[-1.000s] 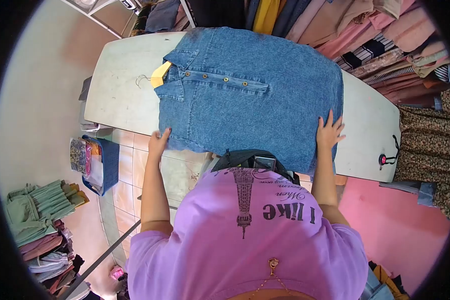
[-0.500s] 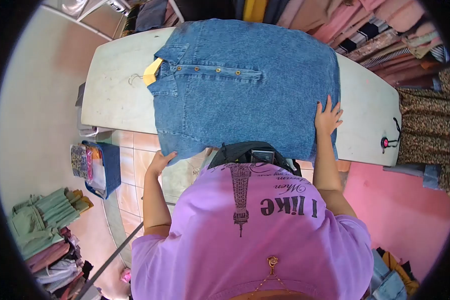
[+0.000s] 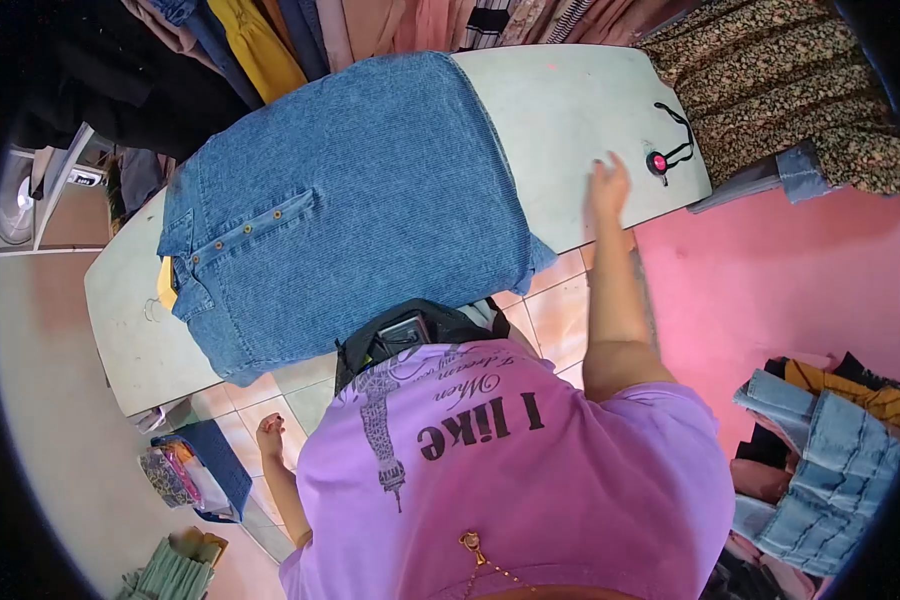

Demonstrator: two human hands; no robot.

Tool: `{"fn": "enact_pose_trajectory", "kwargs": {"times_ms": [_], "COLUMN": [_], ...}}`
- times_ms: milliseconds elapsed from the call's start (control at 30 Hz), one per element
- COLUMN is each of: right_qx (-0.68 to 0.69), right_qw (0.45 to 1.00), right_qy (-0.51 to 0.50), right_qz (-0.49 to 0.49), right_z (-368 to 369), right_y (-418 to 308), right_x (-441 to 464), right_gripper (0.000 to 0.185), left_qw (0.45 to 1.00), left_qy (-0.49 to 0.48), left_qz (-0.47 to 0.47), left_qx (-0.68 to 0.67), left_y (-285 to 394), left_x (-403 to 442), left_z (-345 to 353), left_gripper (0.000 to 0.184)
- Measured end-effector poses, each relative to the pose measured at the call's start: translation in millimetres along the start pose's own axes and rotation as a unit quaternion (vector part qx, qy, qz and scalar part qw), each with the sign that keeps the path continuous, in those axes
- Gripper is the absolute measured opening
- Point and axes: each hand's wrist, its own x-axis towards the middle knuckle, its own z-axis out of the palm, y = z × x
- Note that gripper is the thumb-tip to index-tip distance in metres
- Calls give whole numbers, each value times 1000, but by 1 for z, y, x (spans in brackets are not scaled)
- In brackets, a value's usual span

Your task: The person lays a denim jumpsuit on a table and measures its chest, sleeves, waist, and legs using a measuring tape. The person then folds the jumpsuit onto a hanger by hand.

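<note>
A blue denim shirt [image 3: 360, 190] with a buttoned half placket lies spread across the white ironing-board-shaped table [image 3: 570, 110]. A yellow hanger [image 3: 167, 284] sits in its collar, hook pointing left. My right hand [image 3: 610, 188] is over the bare right part of the table, away from the shirt, fingers apart and slightly bent, holding nothing. Just right of it lies a small round black-and-pink object [image 3: 656, 163] with a black strap. My left hand [image 3: 271, 436] hangs below the table's near edge, off the shirt, its fingers loosely bent and nothing visible in them.
Clothes [image 3: 390, 30] hang along the far side, with a patterned brown garment [image 3: 770, 90] at the right end. A blue bin [image 3: 215, 465] with packages stands on the tiled floor at left. Folded denim [image 3: 820, 480] is piled at lower right, green clothes [image 3: 175, 570] at lower left.
Both hands have let go of the shirt: the right has moved onto the table near the round object, the left has dropped down. My view has turned rightward.
</note>
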Motion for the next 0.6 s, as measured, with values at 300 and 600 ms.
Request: {"fn": "enact_pose_trajectory", "kwargs": {"times_ms": [300,600], "right_qx": [-288,-224], "right_qw": [955,971], "right_qy": [-68,24], "right_qz": [19,82], "right_z": [-116,-158], "right_y": [149,153], "right_x": [79,48], "right_gripper": [49,45], "left_qw": [956,927], "left_qy": [119,235], "left_qz": [92,204], "left_qx": [250,210], "left_y": [28,153], "left_x": [-43,21], "left_z": [-3,21], "left_gripper": [32,26]}}
